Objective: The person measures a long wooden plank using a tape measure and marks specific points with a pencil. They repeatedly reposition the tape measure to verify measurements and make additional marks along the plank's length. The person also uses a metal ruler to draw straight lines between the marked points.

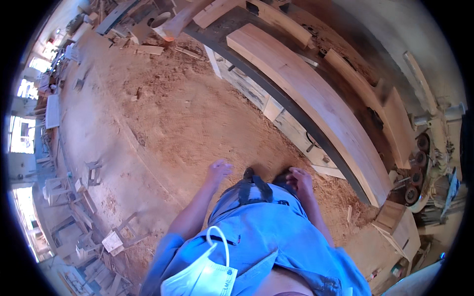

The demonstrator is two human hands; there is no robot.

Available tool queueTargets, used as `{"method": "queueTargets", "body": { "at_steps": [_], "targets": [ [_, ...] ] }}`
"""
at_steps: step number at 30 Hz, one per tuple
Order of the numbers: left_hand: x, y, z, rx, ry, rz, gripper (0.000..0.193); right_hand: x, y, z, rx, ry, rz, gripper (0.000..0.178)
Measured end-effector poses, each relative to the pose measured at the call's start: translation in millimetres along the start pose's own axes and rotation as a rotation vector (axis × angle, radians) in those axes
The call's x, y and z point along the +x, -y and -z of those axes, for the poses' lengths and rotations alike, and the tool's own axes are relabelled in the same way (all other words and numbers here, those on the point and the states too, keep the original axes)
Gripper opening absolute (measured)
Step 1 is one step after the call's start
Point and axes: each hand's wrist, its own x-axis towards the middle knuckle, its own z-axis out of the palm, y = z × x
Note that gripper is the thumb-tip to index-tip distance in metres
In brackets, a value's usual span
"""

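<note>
My left hand (219, 171) hangs in the air in front of my body, fingers loosely bent and no object visible in it. On the other side, my right hand (301, 180) is held near my dark shoe, its fingers half curled and parted, also with nothing seen in it. Neither hand touches the workbench. The closest worked piece is a long, thick wooden plank (308, 93) lying on the dark bench top (232, 52) to my right. More timber, a long board (353, 74) and a shorter beam (284, 24), lies behind it.
Sawdust and shavings cover the floor (182, 113). A wooden box (395, 222) stands past the bench's near end, beside machinery with round wheels (414, 172). Small wooden frames (94, 172) and offcuts lie at left. A bucket (160, 24) stands at the far end.
</note>
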Motion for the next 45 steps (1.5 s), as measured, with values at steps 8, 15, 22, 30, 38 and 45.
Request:
{"method": "queueTargets", "body": {
  "at_steps": [8, 15, 22, 30, 38, 45],
  "targets": [
    [35.6, 10.3, -1.8, -0.052, 0.015, 0.006, 0.062, 58.6, 93.1, -31.7, -0.271, -0.087, 0.336, 0.027],
    [71.0, -30.8, 11.8, 0.282, 0.081, -0.082, 0.051, 133.4, 198.2, -78.2, -0.531, -0.376, 0.638, 0.024],
    [127.6, -176.6, 37.9, 0.198, -0.03, -0.177, 0.028, 215.4, 253.1, -136.1, -0.781, -0.702, 1.046, 0.019],
    [245.0, -341.3, 32.0, 0.312, 0.005, -0.328, 0.062, 251.3, 266.7, -156.9, -0.749, -0.684, 1.14, 0.018],
    [364.1, -444.6, -4.2, 0.388, 0.334, -0.467, 0.061, 246.3, 277.0, -199.1, -0.657, -1.157, 0.975, 0.014],
    [437.0, -509.1, -58.9, 0.45, 0.857, -0.387, 0.07, 253.9, 281.7, -224.3, -0.581, -1.463, 0.752, 0.009]
  ]
}}
